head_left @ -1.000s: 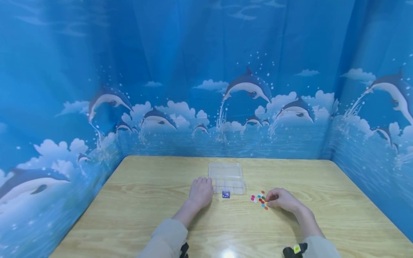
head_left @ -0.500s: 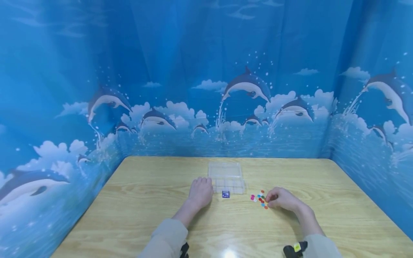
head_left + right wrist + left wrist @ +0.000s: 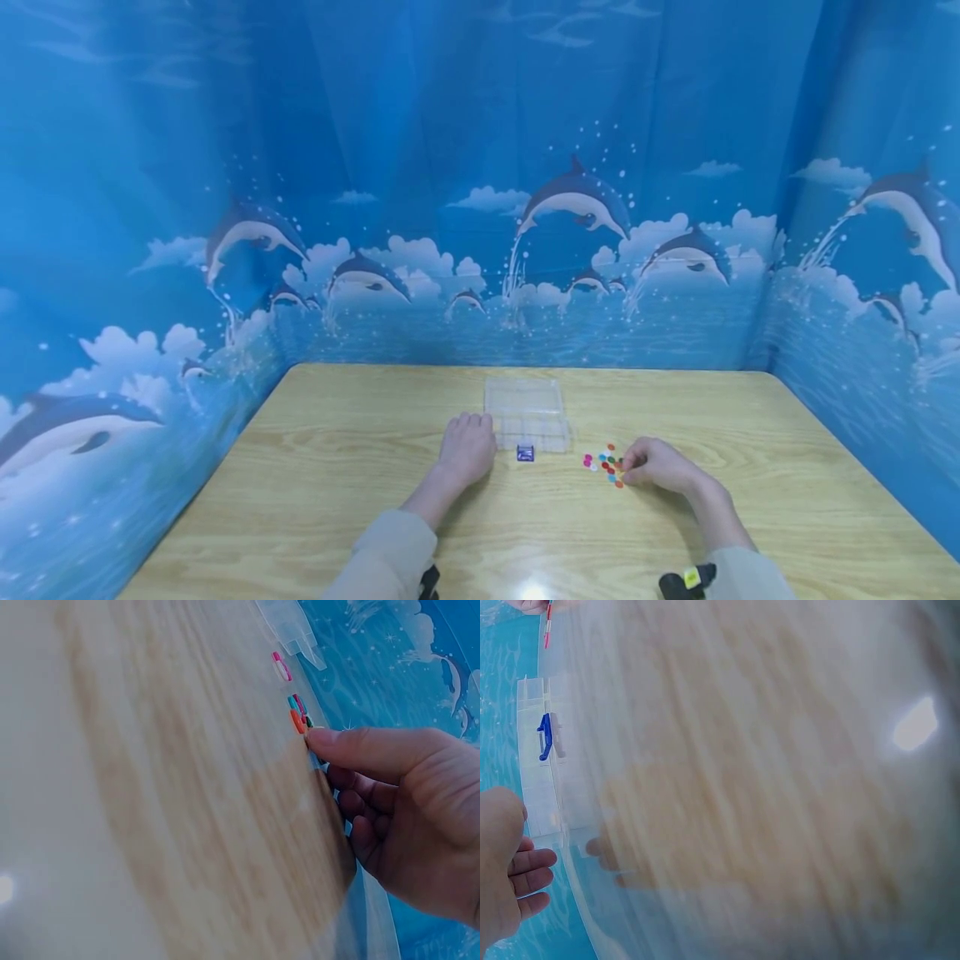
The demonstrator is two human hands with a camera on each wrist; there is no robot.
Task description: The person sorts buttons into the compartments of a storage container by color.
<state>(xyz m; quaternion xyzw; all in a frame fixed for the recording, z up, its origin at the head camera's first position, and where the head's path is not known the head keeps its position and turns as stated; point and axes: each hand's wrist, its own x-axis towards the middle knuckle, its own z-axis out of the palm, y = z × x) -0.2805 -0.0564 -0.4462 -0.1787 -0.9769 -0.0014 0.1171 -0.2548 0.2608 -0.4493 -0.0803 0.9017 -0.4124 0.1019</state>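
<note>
The right hand [image 3: 660,464] was curled, thumb near forefinger; I couldn't tell whether it pinched any of the small colored discs [image 3: 605,466] clustered at its left. A light pinch seemed wisest. Fingers relaxed, the left hand [image 3: 468,447] had the clear divided box [image 3: 527,415] just to its right.

Head camera: above the 6 o'clock side, facing 12 and down; widest and farthest, taking in worktop [image 3: 555,521] and dolphin curtain [image 3: 450,125]. Left wrist: low, close, rolled; left hand [image 3: 499,870] at 8 o'clock. Right wrist: likewise low; right hand [image 3: 424,810] near 3. Head and left wrist share clear box [image 3: 523,398]; head and right wrist, discs [image 3: 605,466].
</note>
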